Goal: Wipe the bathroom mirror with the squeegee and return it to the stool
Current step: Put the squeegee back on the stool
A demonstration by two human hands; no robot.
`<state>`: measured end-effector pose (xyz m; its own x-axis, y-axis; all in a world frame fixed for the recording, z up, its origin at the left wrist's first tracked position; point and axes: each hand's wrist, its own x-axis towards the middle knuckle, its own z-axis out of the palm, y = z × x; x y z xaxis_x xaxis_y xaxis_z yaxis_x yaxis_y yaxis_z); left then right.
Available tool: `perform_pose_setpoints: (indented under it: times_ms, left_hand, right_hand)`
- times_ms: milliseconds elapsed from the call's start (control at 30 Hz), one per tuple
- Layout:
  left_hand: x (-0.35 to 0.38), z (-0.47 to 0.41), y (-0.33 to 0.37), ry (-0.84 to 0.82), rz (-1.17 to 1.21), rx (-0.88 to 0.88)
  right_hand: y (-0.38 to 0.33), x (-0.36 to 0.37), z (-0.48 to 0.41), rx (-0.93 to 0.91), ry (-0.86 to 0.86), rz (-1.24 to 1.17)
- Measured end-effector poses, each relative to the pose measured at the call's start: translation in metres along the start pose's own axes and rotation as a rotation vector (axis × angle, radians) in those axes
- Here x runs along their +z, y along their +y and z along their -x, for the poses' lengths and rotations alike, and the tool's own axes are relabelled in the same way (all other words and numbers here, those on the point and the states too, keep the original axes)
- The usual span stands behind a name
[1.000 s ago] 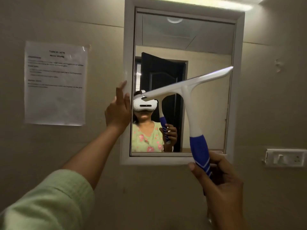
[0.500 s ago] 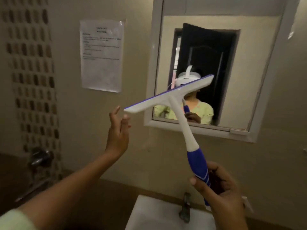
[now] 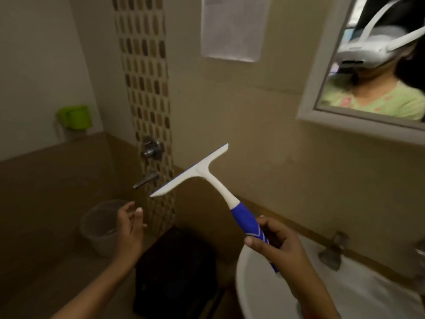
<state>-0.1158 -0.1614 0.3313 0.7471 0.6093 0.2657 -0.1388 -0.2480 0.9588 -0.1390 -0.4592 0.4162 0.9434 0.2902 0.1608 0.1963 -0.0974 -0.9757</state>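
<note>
The squeegee (image 3: 202, 172) has a white blade and neck and a blue grip. My right hand (image 3: 281, 248) is closed around the blue grip, and the blade points up and left, away from the wall. The white-framed mirror (image 3: 322, 72) hangs at the upper right, well above the blade. A dark stool (image 3: 174, 272) stands low in the middle, below the squeegee. My left hand (image 3: 130, 229) hovers left of the stool with fingers apart, holding nothing.
A white washbasin (image 3: 264, 293) with a metal tap (image 3: 332, 252) fills the lower right. A translucent bucket (image 3: 96, 226) stands on the floor at left, under wall taps (image 3: 150, 149). A green mug (image 3: 74, 117) sits on a ledge. A paper notice (image 3: 232, 28) hangs on the wall.
The squeegee has come off the mirror and dropped down and left toward the stool. My left hand has left the mirror frame and lowered. The view has swung down and left.
</note>
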Motion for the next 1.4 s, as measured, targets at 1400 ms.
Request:
perform_pose_setpoints:
  times_ms: [1400]
  left_hand:
    - [0.014, -0.071, -0.388, -0.338, -0.469, -0.439]
  right_hand:
    - [0.484, 0.289, -0.204, 1.083, 0.202, -0.309]
